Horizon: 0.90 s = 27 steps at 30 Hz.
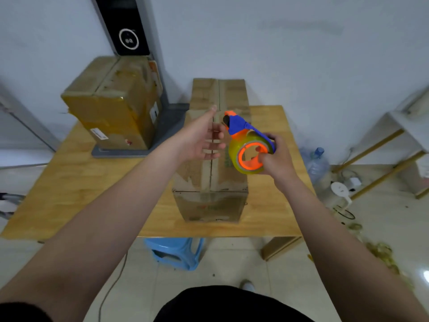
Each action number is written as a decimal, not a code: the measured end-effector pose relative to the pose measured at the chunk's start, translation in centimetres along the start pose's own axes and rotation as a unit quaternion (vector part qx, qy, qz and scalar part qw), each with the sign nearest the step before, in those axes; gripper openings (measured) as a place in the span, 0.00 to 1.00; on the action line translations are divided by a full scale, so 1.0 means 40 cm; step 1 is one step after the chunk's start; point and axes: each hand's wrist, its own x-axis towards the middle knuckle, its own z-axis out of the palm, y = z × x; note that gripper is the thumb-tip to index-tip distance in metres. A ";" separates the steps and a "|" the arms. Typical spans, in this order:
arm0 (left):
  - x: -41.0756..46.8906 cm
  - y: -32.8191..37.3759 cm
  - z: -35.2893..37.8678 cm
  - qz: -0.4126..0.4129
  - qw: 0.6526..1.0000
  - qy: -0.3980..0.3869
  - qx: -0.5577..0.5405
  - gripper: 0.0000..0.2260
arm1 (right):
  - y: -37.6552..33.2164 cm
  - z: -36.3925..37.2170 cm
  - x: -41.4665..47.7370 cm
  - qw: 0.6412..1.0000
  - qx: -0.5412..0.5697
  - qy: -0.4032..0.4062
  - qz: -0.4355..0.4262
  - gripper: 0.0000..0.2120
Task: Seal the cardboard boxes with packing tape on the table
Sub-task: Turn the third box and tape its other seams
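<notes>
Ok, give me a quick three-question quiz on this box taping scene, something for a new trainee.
1. True or false: the tape dispenser is held in the right hand.
2. The left hand is: A) pinching a flap, B) open, over the middle box, C) curled into a fist.
3. Fill in: the blue stool stands under the ____.

Key: 1 true; 2 B; 3 table.
</notes>
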 end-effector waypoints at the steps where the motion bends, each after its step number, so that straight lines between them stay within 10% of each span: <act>1: -0.012 -0.003 -0.010 0.004 1.000 0.000 0.002 0.25 | -0.005 0.009 -0.015 1.000 -0.006 -0.007 -0.006 0.27; 18: -0.078 -0.066 -0.114 0.085 0.992 0.051 0.079 0.13 | -0.028 0.056 -0.124 0.987 -0.039 -0.009 -0.158 0.30; 27: -0.066 -0.177 -0.158 0.102 0.962 0.022 0.251 0.15 | 0.026 0.012 -0.136 0.906 -0.271 -0.067 -0.318 0.36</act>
